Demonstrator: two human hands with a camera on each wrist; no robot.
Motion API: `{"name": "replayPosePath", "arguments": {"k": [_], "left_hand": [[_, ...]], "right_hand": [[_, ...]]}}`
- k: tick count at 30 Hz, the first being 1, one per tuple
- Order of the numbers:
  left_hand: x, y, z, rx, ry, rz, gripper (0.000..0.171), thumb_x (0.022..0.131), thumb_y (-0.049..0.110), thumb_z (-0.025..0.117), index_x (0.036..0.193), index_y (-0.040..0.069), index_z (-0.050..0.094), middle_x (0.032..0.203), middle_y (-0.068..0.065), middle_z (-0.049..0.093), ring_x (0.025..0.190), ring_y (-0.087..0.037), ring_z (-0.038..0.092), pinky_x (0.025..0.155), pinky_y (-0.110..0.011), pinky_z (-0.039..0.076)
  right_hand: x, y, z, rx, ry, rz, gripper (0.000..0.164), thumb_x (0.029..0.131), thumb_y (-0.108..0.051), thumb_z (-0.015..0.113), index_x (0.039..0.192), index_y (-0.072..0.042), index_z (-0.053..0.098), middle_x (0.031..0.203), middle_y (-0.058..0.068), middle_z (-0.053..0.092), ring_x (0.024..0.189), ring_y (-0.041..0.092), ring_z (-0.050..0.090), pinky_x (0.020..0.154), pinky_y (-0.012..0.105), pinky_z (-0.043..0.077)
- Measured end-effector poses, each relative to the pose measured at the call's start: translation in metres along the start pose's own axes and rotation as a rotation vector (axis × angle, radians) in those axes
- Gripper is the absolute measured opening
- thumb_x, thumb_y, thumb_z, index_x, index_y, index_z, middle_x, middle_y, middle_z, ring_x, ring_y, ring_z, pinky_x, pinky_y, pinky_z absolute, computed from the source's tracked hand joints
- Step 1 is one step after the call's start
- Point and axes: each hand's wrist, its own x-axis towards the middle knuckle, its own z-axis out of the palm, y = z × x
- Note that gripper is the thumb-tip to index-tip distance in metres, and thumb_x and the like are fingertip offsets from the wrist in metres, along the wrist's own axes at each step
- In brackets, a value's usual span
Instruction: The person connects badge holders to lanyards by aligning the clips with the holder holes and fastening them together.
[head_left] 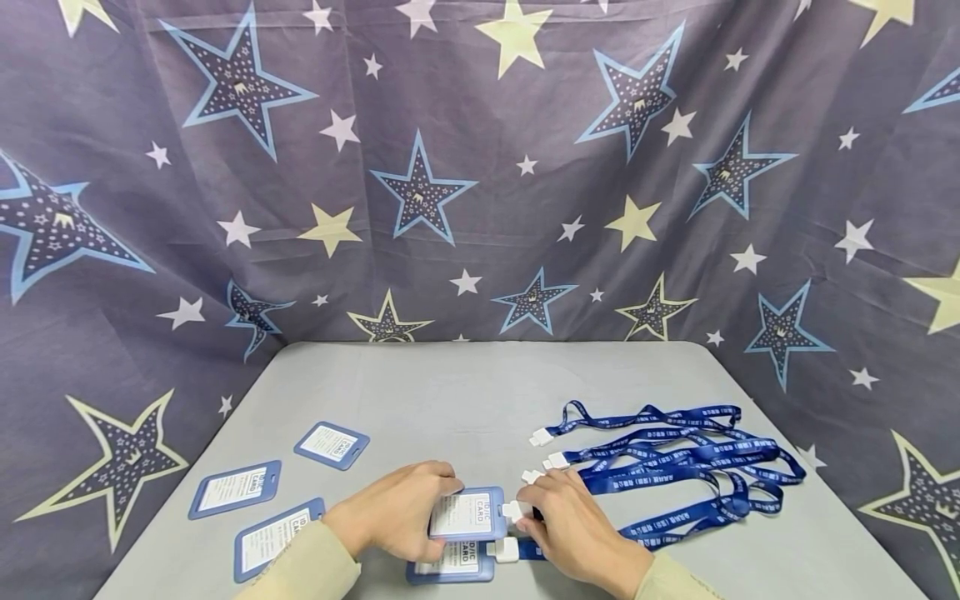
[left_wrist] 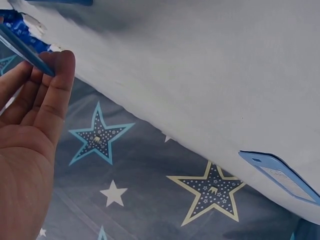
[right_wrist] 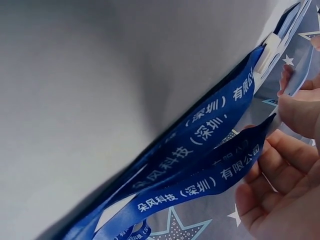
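My left hand grips a blue ID card holder by its side edges, its slotted end pointing right. My right hand pinches the white clip of a dark blue lanyard with white lettering. That clip meets the holder's slotted end; whether it is hooked through, I cannot tell. Just below lies a second ID card holder, partly covered by the held one, with another white clip at its end. In the left wrist view, the held holder shows edge-on between thumb and fingers.
Several blue lanyards with white clips lie on the right of the grey table. Three more card holders lie on the left: one farther back, one outermost, and one beside the left sleeve. Star-patterned cloth hangs behind.
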Motion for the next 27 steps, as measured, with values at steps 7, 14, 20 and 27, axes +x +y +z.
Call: {"name": "replayPosePath", "arguments": {"k": [7, 14, 20, 27], "left_hand": [[0.0015, -0.0005, -0.0011, -0.033, 0.002, 0.016, 0.057, 0.057, 0.037, 0.077, 0.108, 0.011, 0.068, 0.102, 0.005, 0.064, 0.086, -0.004, 0.056, 0.079, -0.023, 0.051], [0.0021, -0.0003, -0.002, -0.055, -0.01, 0.007, 0.056, 0.056, 0.036, 0.078, 0.106, 0.013, 0.068, 0.099, 0.008, 0.064, 0.081, -0.001, 0.054, 0.075, -0.02, 0.05], [0.002, 0.0007, -0.0032, -0.057, -0.011, 0.005, 0.055, 0.057, 0.035, 0.079, 0.106, 0.013, 0.068, 0.099, 0.008, 0.064, 0.08, -0.001, 0.054, 0.073, -0.019, 0.049], [0.0013, 0.001, -0.0038, -0.059, -0.007, -0.007, 0.056, 0.055, 0.035, 0.079, 0.106, 0.012, 0.069, 0.099, 0.008, 0.064, 0.08, -0.001, 0.054, 0.074, -0.02, 0.05]], "right_hand": [[0.0, -0.0003, -0.0006, 0.004, -0.008, 0.008, 0.012, 0.08, -0.025, 0.074, 0.088, -0.02, 0.067, 0.082, -0.012, 0.06, 0.083, 0.008, 0.05, 0.08, 0.031, 0.038], [0.0005, -0.0007, -0.0014, 0.004, -0.019, 0.007, 0.013, 0.08, -0.026, 0.074, 0.089, -0.02, 0.067, 0.082, -0.012, 0.06, 0.084, 0.007, 0.049, 0.081, 0.03, 0.037], [0.0007, -0.0003, -0.0018, 0.006, -0.034, 0.005, 0.011, 0.081, -0.027, 0.073, 0.087, -0.022, 0.065, 0.081, -0.014, 0.058, 0.083, 0.007, 0.047, 0.08, 0.029, 0.037], [0.0009, -0.0003, -0.0021, 0.008, -0.039, 0.002, 0.01, 0.082, -0.028, 0.073, 0.087, -0.022, 0.066, 0.082, -0.014, 0.058, 0.083, 0.007, 0.047, 0.08, 0.029, 0.037]]}}
